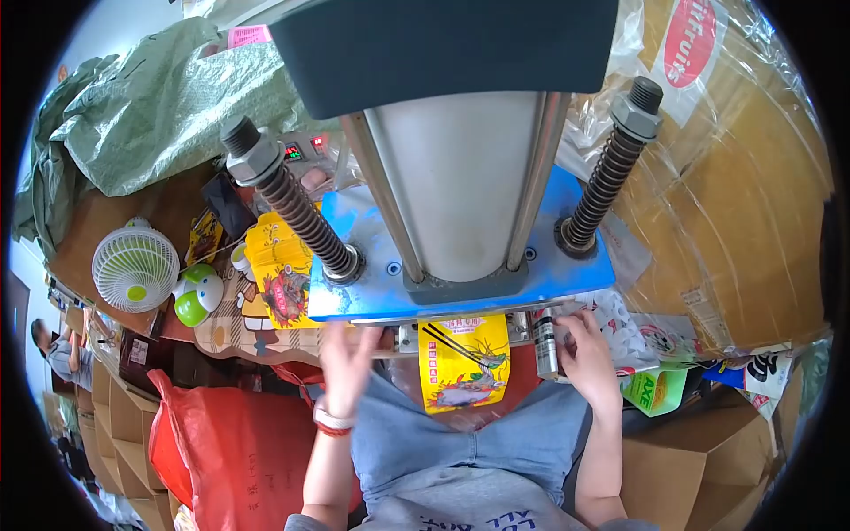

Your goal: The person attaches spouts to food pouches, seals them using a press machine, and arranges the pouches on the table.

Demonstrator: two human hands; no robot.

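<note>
A yellow printed packet (464, 365) with chopsticks and food on it hangs from under the press's blue plate (381, 305), its lower part over my lap. My left hand (343, 367) is to the left of the packet, blurred, fingers stretched upward and apart, with nothing visible in it. On the other side, my right hand (584, 358) is beside a silver cylinder with dark markings (545, 343). Its fingers are bent and apart, at or touching the cylinder's right side; no grip around it shows. The packet's upper end is hidden beneath the plate.
The press's large cylinder (456, 186) rises ahead between two spring-loaded bolts. At left are a stack of yellow packets (276, 257), a white-green fan (135, 269) and a red bag (239, 451). Cardboard boxes (735, 195) stand at right. Another person (64, 354) is far left.
</note>
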